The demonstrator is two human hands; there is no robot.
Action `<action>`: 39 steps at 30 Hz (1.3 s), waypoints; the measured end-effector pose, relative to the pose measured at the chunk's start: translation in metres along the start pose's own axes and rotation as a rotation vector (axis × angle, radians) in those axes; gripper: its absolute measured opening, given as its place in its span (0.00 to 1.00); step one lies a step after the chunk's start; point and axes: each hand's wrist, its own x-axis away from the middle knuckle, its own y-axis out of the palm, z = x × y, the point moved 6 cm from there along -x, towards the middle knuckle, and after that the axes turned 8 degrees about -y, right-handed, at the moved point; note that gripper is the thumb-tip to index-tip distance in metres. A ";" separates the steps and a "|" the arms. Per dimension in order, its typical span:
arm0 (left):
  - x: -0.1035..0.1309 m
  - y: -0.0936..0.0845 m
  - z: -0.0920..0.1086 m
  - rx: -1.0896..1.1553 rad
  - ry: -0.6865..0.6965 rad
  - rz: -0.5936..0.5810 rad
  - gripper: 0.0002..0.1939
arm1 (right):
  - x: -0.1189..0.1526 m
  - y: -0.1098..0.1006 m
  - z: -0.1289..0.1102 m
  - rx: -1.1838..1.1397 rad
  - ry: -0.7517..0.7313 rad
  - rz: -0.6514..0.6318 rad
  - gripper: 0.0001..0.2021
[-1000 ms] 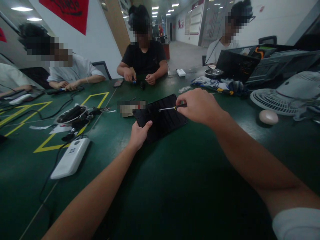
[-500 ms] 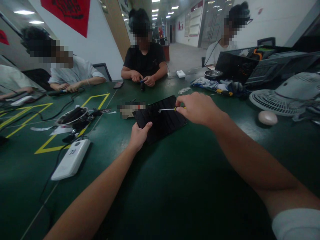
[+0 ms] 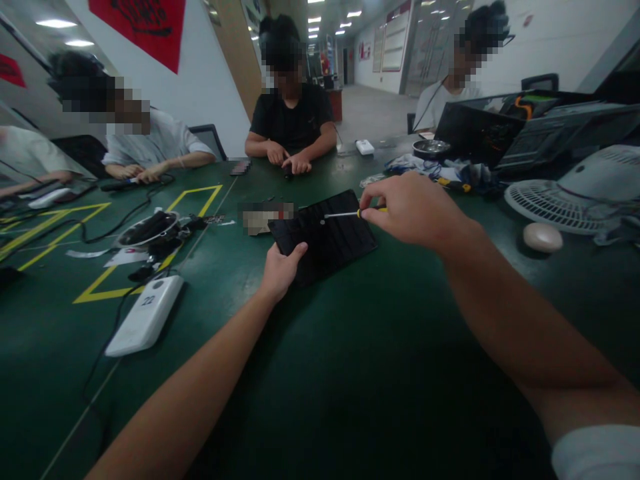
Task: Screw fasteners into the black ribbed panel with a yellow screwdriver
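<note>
My left hand (image 3: pixel 281 270) grips the near left corner of a flat black ribbed panel (image 3: pixel 340 250), thumb on top. The panel is tilted above the green table. My right hand (image 3: pixel 420 210) pinches the yellow-and-black handle of a screwdriver (image 3: pixel 343 215). Its thin metal shaft points left across the panel. By the tip is a small round light piece (image 3: pixel 323 222); whether it is a screw is too small to tell. The panel's underside and my left fingers beneath it are hidden.
A white power bank (image 3: pixel 145 317) marked 22 lies at left, with a wire basket (image 3: pixel 147 230) and cables behind. At right stand a white fan (image 3: pixel 555 197), a pale egg-shaped object (image 3: pixel 543 237) and a metal bowl (image 3: pixel 431 149). Several people sit around the green table (image 3: pixel 320 373).
The screwdriver shaft lies nearly level, and my right hand has shifted slightly right. Across the table, a person's hand has moved over the small dark object. The whole view has drifted a little.
</note>
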 end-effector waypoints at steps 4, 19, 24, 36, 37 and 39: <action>0.001 -0.001 0.000 -0.003 -0.010 0.008 0.26 | 0.000 0.003 -0.004 0.012 0.018 -0.036 0.12; 0.000 -0.002 -0.001 -0.021 -0.008 0.014 0.26 | -0.004 0.008 -0.005 0.042 0.017 -0.024 0.13; 0.002 -0.001 0.002 -0.021 -0.005 0.017 0.25 | -0.004 0.009 -0.004 0.052 0.015 -0.004 0.12; 0.000 -0.002 -0.001 -0.020 -0.008 0.022 0.24 | -0.001 0.009 -0.019 0.090 -0.017 -0.031 0.13; 0.000 -0.002 -0.001 -0.016 -0.007 0.023 0.24 | -0.001 0.009 -0.019 0.088 -0.026 -0.029 0.13; 0.000 -0.001 -0.001 -0.016 -0.009 0.026 0.24 | -0.001 0.010 -0.019 0.088 -0.044 -0.032 0.15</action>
